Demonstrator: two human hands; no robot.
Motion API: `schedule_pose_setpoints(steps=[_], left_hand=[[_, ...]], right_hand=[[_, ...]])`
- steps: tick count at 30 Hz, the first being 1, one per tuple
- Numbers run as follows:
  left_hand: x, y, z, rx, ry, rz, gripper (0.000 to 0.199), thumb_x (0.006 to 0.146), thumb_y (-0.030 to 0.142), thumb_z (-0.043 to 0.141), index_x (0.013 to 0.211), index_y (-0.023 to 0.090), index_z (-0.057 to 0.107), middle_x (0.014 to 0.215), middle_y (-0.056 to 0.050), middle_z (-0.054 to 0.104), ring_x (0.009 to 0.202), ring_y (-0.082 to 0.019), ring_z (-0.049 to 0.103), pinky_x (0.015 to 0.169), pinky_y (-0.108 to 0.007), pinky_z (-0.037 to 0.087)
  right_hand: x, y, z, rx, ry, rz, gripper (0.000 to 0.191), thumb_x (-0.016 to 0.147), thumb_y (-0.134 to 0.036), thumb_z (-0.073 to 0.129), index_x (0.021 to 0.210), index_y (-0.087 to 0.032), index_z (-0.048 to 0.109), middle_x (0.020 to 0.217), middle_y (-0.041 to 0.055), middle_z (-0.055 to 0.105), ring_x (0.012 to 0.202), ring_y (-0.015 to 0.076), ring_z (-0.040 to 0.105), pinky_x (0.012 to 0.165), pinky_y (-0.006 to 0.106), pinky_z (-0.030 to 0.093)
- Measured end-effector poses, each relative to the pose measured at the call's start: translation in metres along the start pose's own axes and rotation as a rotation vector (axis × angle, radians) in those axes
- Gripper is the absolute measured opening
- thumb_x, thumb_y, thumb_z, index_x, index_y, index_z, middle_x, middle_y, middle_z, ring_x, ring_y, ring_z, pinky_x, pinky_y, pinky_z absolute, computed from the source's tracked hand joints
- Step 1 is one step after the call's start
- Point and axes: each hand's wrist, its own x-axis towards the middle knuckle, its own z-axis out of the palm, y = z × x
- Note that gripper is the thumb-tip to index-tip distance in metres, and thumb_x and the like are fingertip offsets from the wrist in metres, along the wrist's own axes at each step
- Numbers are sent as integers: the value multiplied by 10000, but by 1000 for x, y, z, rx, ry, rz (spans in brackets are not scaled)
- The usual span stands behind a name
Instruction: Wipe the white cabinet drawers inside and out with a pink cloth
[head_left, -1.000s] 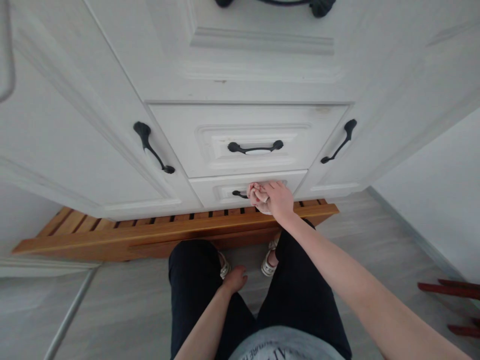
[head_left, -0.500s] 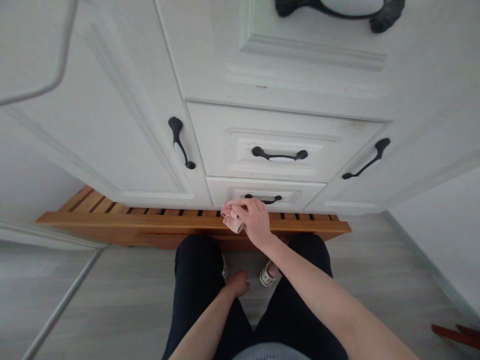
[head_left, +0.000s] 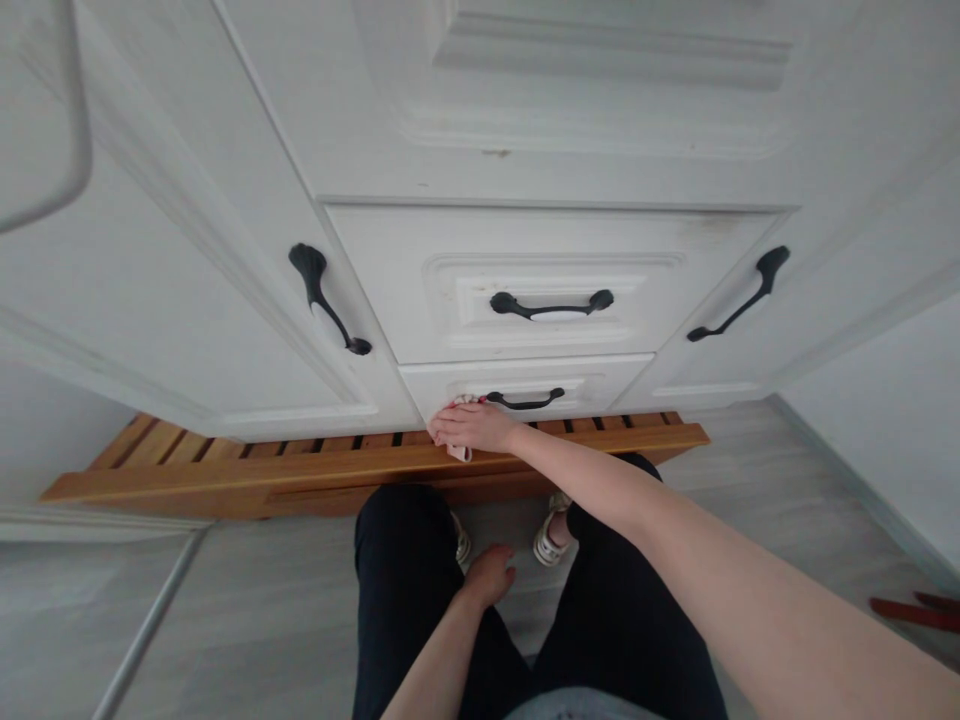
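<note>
My right hand [head_left: 474, 428] presses a pinkish-white cloth [head_left: 459, 453] against the left part of the lowest drawer [head_left: 592, 385]. Its fingers lie over the cloth, so only the cloth's edges show above and below them. Just right of the fingers is that drawer's dark handle [head_left: 525, 402]. My left hand [head_left: 489, 577] hangs by my left knee, over the gap between my legs. It holds nothing, with the fingers loosely apart and partly hidden by the back of the hand.
Above is another white drawer [head_left: 375, 270] with a dark handle [head_left: 551, 305]. Cabinet doors with dark handles flank the drawers. A slatted wooden bench [head_left: 300, 470] runs along the cabinet's foot, before my knees. A grey metal rod [head_left: 150, 620] is at left, reddish pieces [head_left: 911, 612] at right.
My right hand has moved slightly left and flattened the cloth against the drawer front. My view has come closer to the cabinet. My left hand stays by the knee.
</note>
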Motion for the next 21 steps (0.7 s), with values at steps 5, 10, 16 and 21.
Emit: schedule_pose_setpoints(steps=[5, 10, 16, 21], left_hand=[[2, -1, 2, 13, -3, -14, 354, 968, 396, 615, 1259, 194, 617, 1321, -88, 632, 1229, -244, 600, 1066, -502, 482], [2, -2, 3, 28, 16, -18, 363, 968, 382, 619, 1278, 195, 608, 1342, -91, 622, 1255, -251, 587, 1077, -511, 478], [5, -5, 8, 48, -11, -17, 349, 962, 382, 629, 1260, 200, 619, 1333, -87, 627, 1238, -246, 599, 1064, -497, 492], [5, -4, 8, 70, -26, -31, 365, 963, 386, 626, 1275, 197, 609, 1331, -88, 628, 1244, -250, 597, 1066, -501, 489]], right_hand=[[-29, 13, 8, -90, 89, -61, 297, 1025, -138, 453, 1216, -203, 670, 1375, 51, 655, 1344, 139, 543, 1066, 293, 465], [-84, 27, 0, -116, 95, -60, 345, 1017, -109, 441, 1218, -249, 684, 1358, -14, 670, 1287, 83, 582, 1020, 232, 484], [-173, 45, -18, -172, 99, 68, 321, 1003, -121, 516, 1192, -299, 705, 1317, -24, 703, 1215, 102, 616, 910, 282, 468], [-228, 36, -42, -273, 119, 255, 205, 933, -137, 638, 1060, -258, 745, 1275, 7, 715, 1225, 199, 568, 923, 347, 409]])
